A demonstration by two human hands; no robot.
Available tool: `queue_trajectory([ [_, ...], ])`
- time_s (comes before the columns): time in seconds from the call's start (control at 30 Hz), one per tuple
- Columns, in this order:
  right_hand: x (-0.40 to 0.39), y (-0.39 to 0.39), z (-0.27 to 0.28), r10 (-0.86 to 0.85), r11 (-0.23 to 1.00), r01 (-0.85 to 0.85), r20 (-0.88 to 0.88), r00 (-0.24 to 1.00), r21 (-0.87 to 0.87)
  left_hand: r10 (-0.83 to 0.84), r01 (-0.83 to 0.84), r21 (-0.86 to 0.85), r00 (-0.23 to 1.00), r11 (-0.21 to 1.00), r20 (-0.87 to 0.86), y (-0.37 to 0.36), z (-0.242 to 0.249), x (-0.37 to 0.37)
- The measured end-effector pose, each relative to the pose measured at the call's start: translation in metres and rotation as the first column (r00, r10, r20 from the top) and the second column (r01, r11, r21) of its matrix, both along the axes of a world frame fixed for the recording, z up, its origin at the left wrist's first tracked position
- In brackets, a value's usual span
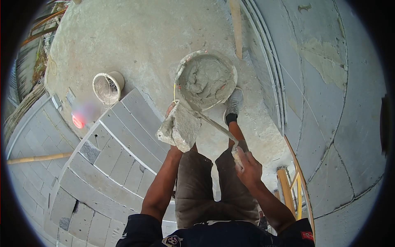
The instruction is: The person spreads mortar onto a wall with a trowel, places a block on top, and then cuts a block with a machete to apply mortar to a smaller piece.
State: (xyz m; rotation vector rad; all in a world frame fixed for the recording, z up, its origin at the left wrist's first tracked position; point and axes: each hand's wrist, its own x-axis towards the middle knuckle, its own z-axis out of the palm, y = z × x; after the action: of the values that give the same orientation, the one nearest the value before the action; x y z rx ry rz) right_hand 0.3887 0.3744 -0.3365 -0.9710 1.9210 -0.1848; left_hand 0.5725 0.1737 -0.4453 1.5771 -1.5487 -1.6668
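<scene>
My left hand is closed round a rough, pale chunk of concrete block, which hides most of the palm. Fingers show past the block's far left edge. In my right hand is the handle of a trowel, fingers wrapped round it. The trowel's mortar-smeared end reaches the block's upper edge; whether it touches is hard to tell. Just beyond stands a round bucket holding wet grey mortar.
A smaller bucket stands on the dusty floor to the left. Below it runs a block wall. Large grey panels line the right, with a wooden plank beside them. A yellow frame is at lower right.
</scene>
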Motion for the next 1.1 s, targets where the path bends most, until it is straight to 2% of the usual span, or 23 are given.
queue_trajectory([
  [0.03, 0.0, 0.0, -0.005, 0.001, 1.0, -0.001, -0.003, 1.0, 0.0, 0.014, -0.014, -0.026, 1.0, 1.0, -0.003, -0.001, 0.001, -0.001],
  [0.07, -0.002, -0.006, -0.011, -0.106, 0.994, 0.105, 0.05, 0.993, 0.02, 0.027, -0.027, -0.052, 1.0, 0.998, -0.006, -0.002, 0.002, -0.003],
  [0.1, -0.004, -0.012, -0.018, -0.212, 0.977, 0.208, 0.101, 0.972, 0.047, -0.062, 0.06, -0.09, 0.998, 0.994, -0.023, -0.004, 0.006, -0.003],
  [0.17, -0.01, -0.029, -0.04, -0.226, 0.974, 0.226, 0.137, 0.965, 0.013, -0.154, 0.148, -0.131, 0.987, 0.98, -0.037, -0.004, 0.006, -0.002],
  [0.27, -0.019, -0.051, -0.073, -0.196, 0.973, 0.213, 0.179, 0.964, -0.083, -0.054, 0.056, 0.033, 0.997, 0.998, -0.059, 0.005, -0.009, 0.006],
  [0.3, -0.02, -0.055, -0.081, -0.152, 0.974, 0.179, 0.18, 0.972, -0.141, 0.119, -0.08, 0.222, 0.979, 0.972, -0.166, 0.006, -0.012, 0.007],
  [0.4, -0.019, -0.057, -0.095, -0.082, 0.987, 0.111, 0.226, 0.971, -0.119, 0.198, -0.142, 0.267, 0.96, 0.953, -0.197, 0.009, -0.012, 0.007],
  [0.43, -0.017, -0.055, -0.097, -0.078, 0.987, 0.106, 0.222, 0.972, -0.118, 0.143, -0.09, 0.245, 0.968, 0.965, -0.208, 0.008, -0.013, 0.007],
  [0.5, -0.014, -0.053, -0.095, -0.072, 0.979, 0.111, 0.222, 0.972, -0.17, 0.093, -0.042, 0.224, 0.971, 0.974, -0.222, 0.01, -0.021, 0.012],
  [0.6, -0.014, -0.052, -0.078, -0.058, 0.987, 0.081, 0.158, 0.986, -0.139, 0.146, -0.03, 0.332, 0.932, 0.943, -0.332, 0.017, -0.034, 0.023],
  [0.7, -0.007, -0.043, -0.065, -0.043, 0.992, 0.053, 0.088, 0.995, -0.118, 0.124, -0.021, 0.314, 0.941, 0.949, -0.314, 0.016, -0.033, 0.018],
  [0.83, 0.01, -0.037, -0.047, -0.001, 0.992, -0.001, -0.017, 1.0, -0.13, 0.191, -0.127, 0.257, 0.952, 0.958, -0.241, 0.019, -0.026, 0.008],
  [0.9, 0.015, -0.034, -0.037, 0.003, 0.992, -0.006, -0.025, 1.0, -0.124, 0.192, -0.136, 0.249, 0.958, 0.959, -0.214, 0.018, -0.019, 0.003],
  [1.0, 0.018, -0.025, -0.016, -0.004, 0.99, -0.001, -0.033, 0.999, -0.142, 0.358, -0.253, 0.335, 0.883, 0.907, -0.303, 0.015, -0.016, 0.002],
  [1.07, 0.015, -0.015, -0.006, -0.009, 0.987, 0.004, -0.031, 0.999, -0.161, 0.3, -0.21, 0.298, 0.905, 0.931, -0.301, 0.017, -0.026, 0.015],
  [1.1, 0.011, -0.009, -0.004, -0.076, 0.978, 0.086, 0.061, 0.995, -0.188, 0.282, -0.197, 0.286, 0.912, 0.938, -0.299, 0.017, -0.031, 0.023],
])
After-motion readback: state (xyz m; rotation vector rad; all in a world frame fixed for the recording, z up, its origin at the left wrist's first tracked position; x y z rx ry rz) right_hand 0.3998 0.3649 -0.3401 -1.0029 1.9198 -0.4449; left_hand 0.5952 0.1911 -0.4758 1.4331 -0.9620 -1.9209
